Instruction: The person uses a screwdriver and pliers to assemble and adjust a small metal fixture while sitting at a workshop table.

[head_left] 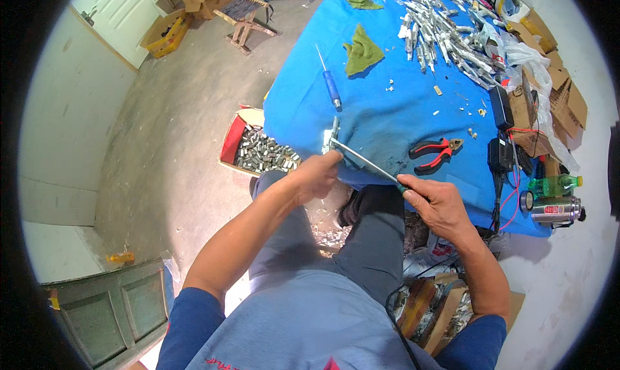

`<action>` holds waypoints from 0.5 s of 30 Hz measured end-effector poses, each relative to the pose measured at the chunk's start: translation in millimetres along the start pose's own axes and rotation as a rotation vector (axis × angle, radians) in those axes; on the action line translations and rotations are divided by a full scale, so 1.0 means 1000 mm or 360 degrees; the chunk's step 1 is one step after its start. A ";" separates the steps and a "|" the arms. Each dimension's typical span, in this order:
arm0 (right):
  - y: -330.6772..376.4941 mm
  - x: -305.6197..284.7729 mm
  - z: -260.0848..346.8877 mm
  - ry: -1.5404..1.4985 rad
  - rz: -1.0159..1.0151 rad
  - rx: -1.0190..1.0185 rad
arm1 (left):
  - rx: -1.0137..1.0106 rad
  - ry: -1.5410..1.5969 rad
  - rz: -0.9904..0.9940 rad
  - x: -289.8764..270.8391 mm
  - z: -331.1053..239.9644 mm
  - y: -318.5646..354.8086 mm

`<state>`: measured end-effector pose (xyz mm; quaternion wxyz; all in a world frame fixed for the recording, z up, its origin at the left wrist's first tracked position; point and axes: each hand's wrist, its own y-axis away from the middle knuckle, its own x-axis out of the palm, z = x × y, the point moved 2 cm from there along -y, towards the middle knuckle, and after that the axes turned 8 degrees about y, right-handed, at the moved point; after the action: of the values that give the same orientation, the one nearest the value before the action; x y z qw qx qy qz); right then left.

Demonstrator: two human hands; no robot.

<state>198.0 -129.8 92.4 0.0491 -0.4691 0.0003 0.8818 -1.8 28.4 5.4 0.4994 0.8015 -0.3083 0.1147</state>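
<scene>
My left hand (318,175) is closed on the near end of a slim whitish-grey metal piece (329,137) at the table's front edge; its exact kind is too small to tell. In my right hand (437,203) is a screwdriver (367,159), its dark handle mostly hidden by my fingers. The long thin shaft slants left, and its tip meets the slim piece just above my left fingers. A blue-handled screwdriver (331,89) lies beyond my left hand. Red-and-black pliers (436,155) rest beyond my right hand.
A blue cloth (290,99) covers the table. Green rags (363,51) and a heap of silvery strips (445,37) lie toward the back. Along the right stand black adapters (499,154), a green bottle (555,186) and a steel flask (557,210). A box of small metal parts (240,141) sits left.
</scene>
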 end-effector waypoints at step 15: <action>-0.013 -0.010 0.017 0.0152 0.0112 0.0001 | 0.0107 -0.0126 0.0055 -0.001 0.000 -0.006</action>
<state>190.5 -117.1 111.1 0.0180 -0.5105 0.0194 0.8595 1.1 30.6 1.2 0.4577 0.8162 -0.3376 0.1018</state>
